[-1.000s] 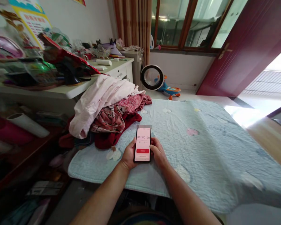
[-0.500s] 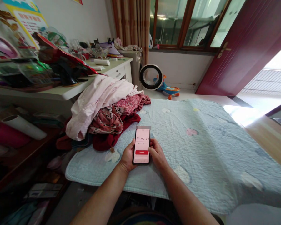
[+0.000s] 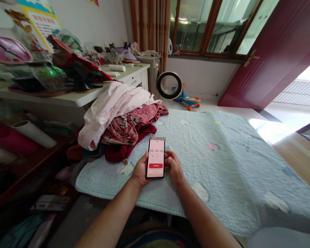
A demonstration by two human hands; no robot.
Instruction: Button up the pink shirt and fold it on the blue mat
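My left hand [image 3: 140,169] is wrapped round the left side and lower edge of a smartphone [image 3: 156,171], held upright above the quilted cover. Its lit pink screen reads 00:00:00 over a red button. My right hand [image 3: 175,168] is at the phone's right edge, fingers curled against it and partly hidden behind it, the thumb raised off the screen. Beyond the phone, to the left, lies a heap of clothes: a pale pink garment [image 3: 118,100] on top, a patterned red garment [image 3: 122,129] and a dark red one [image 3: 118,152] below.
A light blue quilted cover [image 3: 229,165] with heart shapes spreads under my hands. At left stands a cluttered desk [image 3: 87,98] with a pink clock [image 3: 8,50] and jars. Behind are a washing machine with its round door [image 3: 180,86] open, a blue ride-on toy [image 3: 189,100] and a red door [image 3: 250,72].
My right thumb has lifted off the phone's screen and moved to the right. The view has shifted slightly left, while the phone stays in my left hand with the same screen.
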